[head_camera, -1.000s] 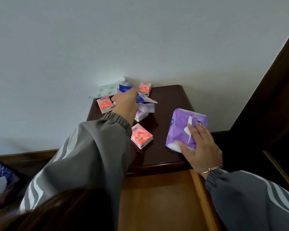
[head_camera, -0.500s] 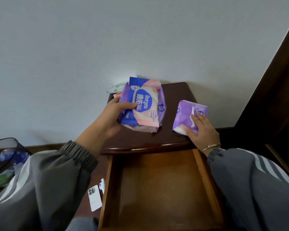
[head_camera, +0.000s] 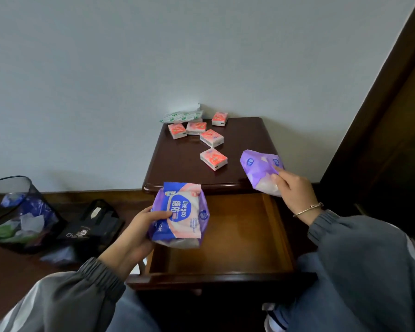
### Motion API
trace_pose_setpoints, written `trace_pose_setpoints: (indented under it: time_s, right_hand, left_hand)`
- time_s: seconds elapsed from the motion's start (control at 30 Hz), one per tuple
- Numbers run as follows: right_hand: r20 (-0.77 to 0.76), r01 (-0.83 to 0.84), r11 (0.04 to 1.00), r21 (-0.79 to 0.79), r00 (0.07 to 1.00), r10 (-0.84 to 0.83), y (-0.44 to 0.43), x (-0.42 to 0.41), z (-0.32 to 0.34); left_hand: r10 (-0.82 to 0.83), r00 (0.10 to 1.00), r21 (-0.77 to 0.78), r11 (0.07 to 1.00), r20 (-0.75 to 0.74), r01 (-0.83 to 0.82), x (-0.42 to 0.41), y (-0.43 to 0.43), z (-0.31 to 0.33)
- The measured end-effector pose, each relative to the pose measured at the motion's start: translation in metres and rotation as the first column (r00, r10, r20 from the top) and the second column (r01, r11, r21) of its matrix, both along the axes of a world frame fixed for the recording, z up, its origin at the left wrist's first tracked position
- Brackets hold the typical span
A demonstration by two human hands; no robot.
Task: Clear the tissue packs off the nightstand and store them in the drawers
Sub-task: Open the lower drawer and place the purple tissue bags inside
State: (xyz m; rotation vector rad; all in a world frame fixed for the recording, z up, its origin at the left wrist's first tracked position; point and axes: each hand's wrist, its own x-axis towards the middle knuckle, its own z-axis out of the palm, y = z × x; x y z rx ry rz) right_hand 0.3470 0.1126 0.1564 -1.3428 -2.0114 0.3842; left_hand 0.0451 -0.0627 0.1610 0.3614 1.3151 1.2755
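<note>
Over the open drawer (head_camera: 237, 236), lower centre of frame: left hand (head_camera: 139, 226) grips the blue-and-pink pack (head_camera: 182, 214), thumb across its face, fingers underneath. Purple wrapper shows round its edges, so there's probably a second pack stacked beneath it; can't confirm. It's held above the drawer's left side, not set down yet.

Right of centre: right hand (head_camera: 295, 190) pinches the purple pack (head_camera: 259, 168) by its lower end, at the front right corner of the nightstand (head_camera: 249, 135). It looks lifted off the top, but I can't tell for sure. Hands are well apart, each clamped on its own pack.

Status, my read:
- Drawer pulled out: done.
- Stored so far: nothing that I can see. The drawer floor in view shows no pack; the left-hand load hides part of it.
- In hand: two packs, maybe three, about to go in.
- Left on top, upper centre: five small red packs (head_camera: 211, 137), four bunched near the wall and one nearer the front edge, plus a green-and-white pack (head_camera: 181, 116) against the wall.

Early stage, then, with most of the pile yet to move. The task says drawers; only this one shows open, and any others are out of view.

Lower left of frame: waste bin (head_camera: 17, 212) and black bag (head_camera: 91, 224) on the floor, not involved.
</note>
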Motion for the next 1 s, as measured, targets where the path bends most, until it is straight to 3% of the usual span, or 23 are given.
trace_pose_setpoints:
  time_s: [0.13, 0.27, 0.37, 0.47, 0.67, 0.87, 0.93, 1.0]
  right_hand:
    - [0.026, -0.184, 0.974, -0.135, 0.982, 0.189, -0.072, 0.020, 0.003]
    - [0.274, -0.204, 0.927, -0.314, 0.916, 0.294, -0.102, 0.013, -0.027]
    - [0.552, -0.112, 0.863, -0.493, 0.726, 0.409, -0.095, 0.003, -0.047]
    - [0.656, -0.038, 0.797, -0.602, 0.546, 0.522, -0.087, -0.005, -0.054]
    - [0.717, 0.030, 0.787, -0.616, 0.434, 0.545, -0.077, -0.012, -0.064]
    - [0.709, 0.107, 0.781, -0.615, 0.510, 0.488, -0.070, -0.027, -0.046]
    - [0.624, 0.047, 0.809, -0.587, 0.662, 0.415, -0.073, -0.030, -0.037]
    - [0.231, -0.084, 0.734, -0.674, 0.920, 0.318, -0.081, -0.034, -0.030]
  left_hand:
    - [0.039, 0.997, -0.024, 0.999, 0.064, -0.038, 0.002, -0.005, -0.014]
    - [0.033, 0.997, -0.054, 0.998, 0.070, -0.030, 0.009, -0.004, -0.023]
    - [0.029, 0.997, -0.072, 0.997, 0.069, -0.024, 0.015, -0.004, -0.026]
    - [0.033, 0.997, -0.073, 0.997, 0.072, -0.028, 0.014, -0.007, -0.028]
    - [0.038, 0.997, -0.064, 0.997, 0.060, -0.034, 0.010, -0.011, -0.037]
    - [0.019, 0.995, -0.063, 0.998, 0.096, -0.013, 0.023, -0.005, -0.043]
    - [-0.020, 0.992, -0.039, 0.999, 0.124, 0.025, 0.028, -0.005, -0.044]
    - [-0.038, 0.989, -0.017, 0.999, 0.145, 0.041, 0.036, -0.001, -0.044]
